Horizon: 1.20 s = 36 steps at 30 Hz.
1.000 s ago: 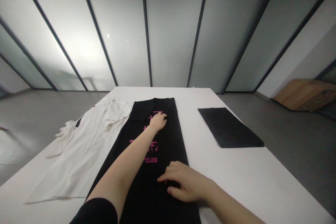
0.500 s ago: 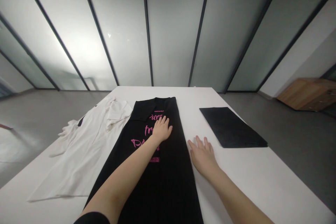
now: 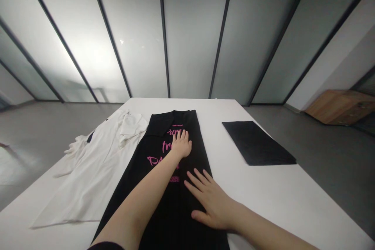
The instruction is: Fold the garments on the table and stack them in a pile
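Note:
A black T-shirt (image 3: 164,203) with pink lettering lies lengthwise on the white table, its right side folded over so that part of the print is covered. My left hand (image 3: 181,144) rests flat on the upper part of the shirt, over the lettering, fingers extended. Lower down and to the right, my right hand (image 3: 209,197) is spread across the shirt's right side, palm down, thumb apart from the fingers. Neither hand grips the cloth. My left forearm hides some of the print.
White garments (image 3: 96,168) lie loosely spread on the table's left side, beside the black shirt. A neatly folded black cloth (image 3: 258,144) lies to the right on the white table (image 3: 269,203). Frosted glass panels stand beyond, and a wooden cabinet (image 3: 340,107) is at the far right.
My right hand has moved from the bare table beside the shirt leftward and nearer to me, onto the shirt's right side. My left hand has stayed in place.

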Available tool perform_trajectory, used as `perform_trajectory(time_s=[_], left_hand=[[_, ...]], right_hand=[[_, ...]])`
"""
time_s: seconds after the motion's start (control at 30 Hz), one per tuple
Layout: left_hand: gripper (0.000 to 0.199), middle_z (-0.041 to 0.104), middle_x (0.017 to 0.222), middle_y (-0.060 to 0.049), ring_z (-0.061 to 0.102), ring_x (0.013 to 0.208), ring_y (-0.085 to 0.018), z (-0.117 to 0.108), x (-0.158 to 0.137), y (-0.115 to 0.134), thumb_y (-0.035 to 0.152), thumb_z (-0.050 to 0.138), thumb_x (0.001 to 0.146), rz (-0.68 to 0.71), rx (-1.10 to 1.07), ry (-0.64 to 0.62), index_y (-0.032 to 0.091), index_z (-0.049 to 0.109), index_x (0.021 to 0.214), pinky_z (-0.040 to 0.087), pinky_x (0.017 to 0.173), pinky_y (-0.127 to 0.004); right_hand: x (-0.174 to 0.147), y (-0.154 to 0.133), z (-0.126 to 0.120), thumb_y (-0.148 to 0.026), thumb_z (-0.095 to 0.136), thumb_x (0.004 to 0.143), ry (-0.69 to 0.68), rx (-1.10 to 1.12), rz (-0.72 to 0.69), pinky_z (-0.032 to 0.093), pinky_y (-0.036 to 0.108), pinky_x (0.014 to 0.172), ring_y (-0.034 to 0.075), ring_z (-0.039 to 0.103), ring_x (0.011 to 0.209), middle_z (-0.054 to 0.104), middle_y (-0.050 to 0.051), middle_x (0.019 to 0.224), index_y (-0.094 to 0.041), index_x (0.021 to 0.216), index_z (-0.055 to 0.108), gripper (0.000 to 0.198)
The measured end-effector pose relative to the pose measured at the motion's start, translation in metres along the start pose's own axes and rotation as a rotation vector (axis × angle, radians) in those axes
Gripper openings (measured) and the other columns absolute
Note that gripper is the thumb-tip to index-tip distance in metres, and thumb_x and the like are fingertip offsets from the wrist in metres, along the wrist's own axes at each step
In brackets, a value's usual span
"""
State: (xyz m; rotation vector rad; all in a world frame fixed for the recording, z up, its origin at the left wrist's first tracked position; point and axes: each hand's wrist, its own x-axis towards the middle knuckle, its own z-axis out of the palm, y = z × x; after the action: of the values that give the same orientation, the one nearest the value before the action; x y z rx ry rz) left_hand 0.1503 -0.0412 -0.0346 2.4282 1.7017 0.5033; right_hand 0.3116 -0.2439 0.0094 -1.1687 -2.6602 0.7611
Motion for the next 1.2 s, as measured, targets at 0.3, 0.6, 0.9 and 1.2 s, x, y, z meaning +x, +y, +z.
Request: perform_trajectory(time_s=[0.3, 0.6, 0.9, 1.2], left_hand=[[0.047, 0.057, 0.156, -0.017, 0.045, 0.152, -0.025, -0.006, 0.001, -0.013, 0.024, 0.039, 0.106, -0.008, -0.174, 0.161, 0.013, 0.060, 0.147, 0.035, 0.127, -0.044], [0.048, 0.055, 0.155, -0.023, 0.048, 0.150, -0.028, -0.008, 0.004, -0.009, 0.014, 0.042, 0.100, -0.003, -0.081, 0.095, 0.004, 0.068, 0.140, 0.035, 0.126, -0.041], [0.052, 0.046, 0.163, -0.022, 0.045, 0.152, -0.028, -0.005, 0.000, -0.011, 0.012, 0.047, 0.098, -0.026, -0.011, 0.077, 0.008, 0.063, 0.147, 0.034, 0.126, -0.040], [0.056, 0.045, 0.164, -0.023, 0.042, 0.153, -0.029, -0.007, -0.003, -0.007, 0.016, 0.048, 0.099, -0.032, 0.088, 0.035, 0.009, 0.054, 0.154, 0.033, 0.126, -0.042]], right_hand=[[-0.004, 0.028, -0.010, -0.049, 0.060, 0.101, 0.125, 0.030, 0.213, 0.017, 0.060, 0.131, 0.035, 0.022, 0.162, 0.030, 0.005, 0.174, -0.032, 0.164, 0.042, 0.068], [0.084, 0.050, -0.072, -0.040, 0.040, 0.107, 0.608, 0.215, 0.223, 0.047, 0.043, 0.113, 0.026, 0.065, 0.127, 0.072, 0.011, 0.135, -0.020, 0.132, 0.072, 0.045], [0.159, 0.088, -0.031, -0.018, 0.034, 0.105, 0.538, -0.066, 0.405, 0.029, 0.041, 0.128, 0.026, 0.043, 0.152, 0.051, 0.019, 0.160, -0.007, 0.150, 0.059, 0.052], [0.153, 0.105, -0.035, -0.035, 0.033, 0.109, 0.326, -0.284, 0.570, 0.022, 0.053, 0.128, 0.039, 0.023, 0.161, 0.024, 0.016, 0.175, -0.012, 0.167, 0.034, 0.063]])
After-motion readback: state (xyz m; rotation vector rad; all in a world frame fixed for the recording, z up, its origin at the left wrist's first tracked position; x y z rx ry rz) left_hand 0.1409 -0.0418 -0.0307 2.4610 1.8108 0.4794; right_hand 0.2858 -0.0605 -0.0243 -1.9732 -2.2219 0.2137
